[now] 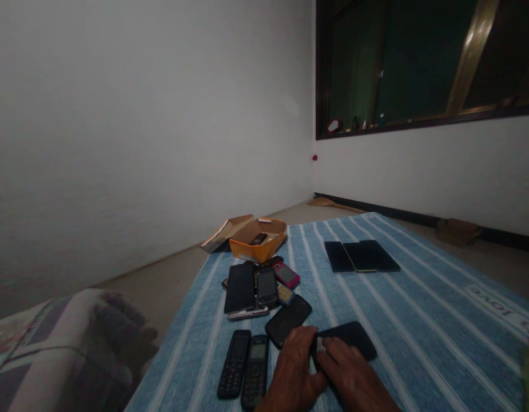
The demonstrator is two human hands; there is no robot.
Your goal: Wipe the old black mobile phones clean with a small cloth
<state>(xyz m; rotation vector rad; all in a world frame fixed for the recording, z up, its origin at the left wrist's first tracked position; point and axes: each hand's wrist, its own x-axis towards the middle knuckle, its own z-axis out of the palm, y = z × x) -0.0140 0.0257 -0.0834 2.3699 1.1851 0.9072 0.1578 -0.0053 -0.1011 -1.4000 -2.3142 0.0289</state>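
Observation:
At the lower middle, my left hand (292,369) and my right hand (354,375) meet at the near left end of a black phone (354,336) just above or on the cloth. Both have their fingers bent around that end, and a small greyish spot shows between them. Left of my left hand, two black keypad phones, one (235,363) and another (255,366), lie side by side. Just beyond it rests a dark phone (289,319). Farther back is a loose pile with a black tablet-like slab (239,288), a slider-like dark phone (266,286) and a pink phone (286,275).
An opened orange box (264,247) with a phone inside stands behind the pile. Three dark flat phones, including one black phone (380,256), lie in a row at the right. Everything rests on a blue striped cloth (418,332). Bundled fabric (71,349) sits at the left.

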